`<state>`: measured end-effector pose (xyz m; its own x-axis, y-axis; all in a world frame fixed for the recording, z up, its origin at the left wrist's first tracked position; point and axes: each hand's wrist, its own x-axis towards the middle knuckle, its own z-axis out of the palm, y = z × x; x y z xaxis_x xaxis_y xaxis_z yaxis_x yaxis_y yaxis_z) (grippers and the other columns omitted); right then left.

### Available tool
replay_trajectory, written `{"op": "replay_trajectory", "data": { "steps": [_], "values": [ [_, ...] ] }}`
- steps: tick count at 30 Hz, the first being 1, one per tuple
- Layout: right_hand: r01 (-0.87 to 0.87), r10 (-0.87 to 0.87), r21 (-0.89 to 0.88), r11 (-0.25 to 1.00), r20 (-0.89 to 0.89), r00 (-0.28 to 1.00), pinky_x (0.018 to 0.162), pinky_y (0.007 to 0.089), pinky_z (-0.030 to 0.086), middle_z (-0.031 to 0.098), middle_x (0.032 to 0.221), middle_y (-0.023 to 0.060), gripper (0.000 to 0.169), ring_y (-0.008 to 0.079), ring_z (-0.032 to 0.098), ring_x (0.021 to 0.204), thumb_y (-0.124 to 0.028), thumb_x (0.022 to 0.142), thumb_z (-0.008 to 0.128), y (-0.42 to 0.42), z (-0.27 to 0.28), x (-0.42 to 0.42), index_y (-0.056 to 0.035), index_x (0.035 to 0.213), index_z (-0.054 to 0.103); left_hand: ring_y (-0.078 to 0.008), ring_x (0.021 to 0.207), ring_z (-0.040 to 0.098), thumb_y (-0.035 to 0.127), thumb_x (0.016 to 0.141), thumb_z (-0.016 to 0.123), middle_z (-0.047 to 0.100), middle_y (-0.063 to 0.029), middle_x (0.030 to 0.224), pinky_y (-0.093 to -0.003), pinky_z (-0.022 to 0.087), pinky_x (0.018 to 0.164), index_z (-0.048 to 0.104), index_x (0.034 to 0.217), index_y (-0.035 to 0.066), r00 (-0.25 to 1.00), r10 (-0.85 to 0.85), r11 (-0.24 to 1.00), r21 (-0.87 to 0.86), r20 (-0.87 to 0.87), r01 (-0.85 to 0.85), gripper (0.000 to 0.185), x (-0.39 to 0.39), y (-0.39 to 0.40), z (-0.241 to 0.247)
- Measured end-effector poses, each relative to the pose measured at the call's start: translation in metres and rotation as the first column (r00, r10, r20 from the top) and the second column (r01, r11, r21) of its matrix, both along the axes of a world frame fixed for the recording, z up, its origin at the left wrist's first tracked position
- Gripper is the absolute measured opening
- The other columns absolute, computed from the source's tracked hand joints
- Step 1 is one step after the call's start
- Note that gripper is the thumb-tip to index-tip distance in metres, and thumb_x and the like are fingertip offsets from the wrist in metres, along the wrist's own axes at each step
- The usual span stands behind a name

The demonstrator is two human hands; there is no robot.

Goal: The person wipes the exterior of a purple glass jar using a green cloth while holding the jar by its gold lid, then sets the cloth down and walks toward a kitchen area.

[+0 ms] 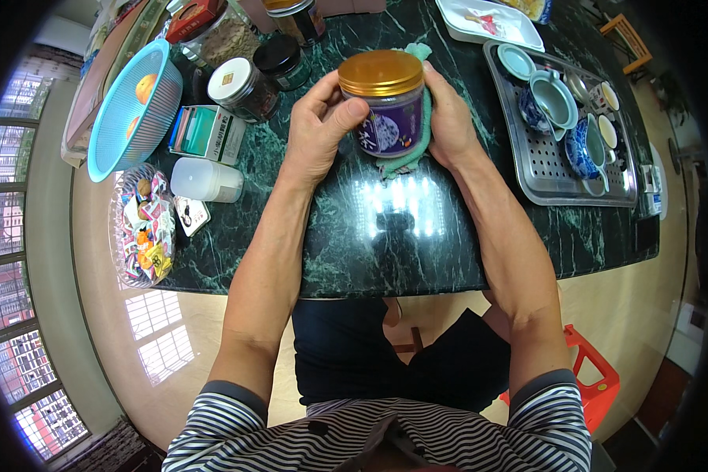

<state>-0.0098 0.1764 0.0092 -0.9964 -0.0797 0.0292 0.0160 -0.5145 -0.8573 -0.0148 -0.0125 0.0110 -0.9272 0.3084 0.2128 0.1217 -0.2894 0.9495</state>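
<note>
In front of me, a clear jar (392, 121) with a purple printed label and a gold screw lid (381, 72) is held between both hands. My left hand (320, 127) grips its left side, with the thumb across the upper edge of the label. On the right, my right hand (452, 118) presses a green cloth (419, 147) against the jar. Part of the cloth shows behind the lid and below the jar's base. The fingers of my right hand are mostly hidden behind the jar and cloth.
The dark green marble table (360, 253) carries a metal tea tray (543, 171) with blue-and-white teaware on the right. To the left stand a blue plastic basket (109, 138) with fruit, a glass dish (115, 236) of wrapped sweets, a white-lidded jar (248, 91) and a medicine box (227, 138).
</note>
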Motion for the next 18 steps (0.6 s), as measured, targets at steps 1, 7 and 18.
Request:
{"op": "replay_trajectory", "data": {
  "steps": [1, 7, 18],
  "values": [
    [-0.009, 0.009, 0.014, 1.0, -0.025, 1.0, 0.093, 0.0295, 0.051, 0.067, 0.113, 0.0073, 0.039, 0.0117, 0.062, 0.103, -0.029, 0.109, 0.039, 0.001, -0.001, -0.002, 0.0, 0.12, 0.062, -0.0142, 0.111, 0.061, 0.038, 0.086, 0.083, 0.066, -0.0083, 0.123, -0.0284, 0.048, 0.098, 0.056, 0.137, -0.002, 0.999, 0.032, 0.999, 0.004, -0.017, -0.032, 0.07, -0.001, 0.001, 0.0],
    [0.095, -0.026, 0.241, 0.966, -0.271, 0.962, 0.103, 0.0288, 0.046, 0.063, 0.133, 0.0105, 0.043, 0.0144, 0.059, 0.118, -0.018, 0.105, 0.05, -0.004, -0.002, 0.002, -0.0004, 0.145, 0.051, -0.0154, 0.115, 0.061, 0.028, 0.088, 0.082, 0.065, -0.0096, 0.124, -0.0299, 0.049, 0.1, 0.054, 0.137, -0.004, 0.983, 0.181, 0.983, 0.033, -0.023, -0.18, 0.066, -0.001, 0.002, 0.006],
    [0.546, -0.044, 0.475, 0.69, -0.726, 0.687, 0.11, 0.0358, 0.044, 0.054, 0.147, 0.0179, 0.049, 0.0278, 0.056, 0.134, -0.013, 0.097, 0.066, -0.014, 0.006, 0.013, -0.0096, 0.144, 0.055, -0.0186, 0.117, 0.061, 0.019, 0.084, 0.085, 0.061, -0.0126, 0.127, -0.0318, 0.053, 0.1, 0.045, 0.137, -0.003, 0.975, 0.219, 0.975, 0.049, -0.034, -0.217, 0.07, -0.001, 0.005, 0.0]
  ]
}}
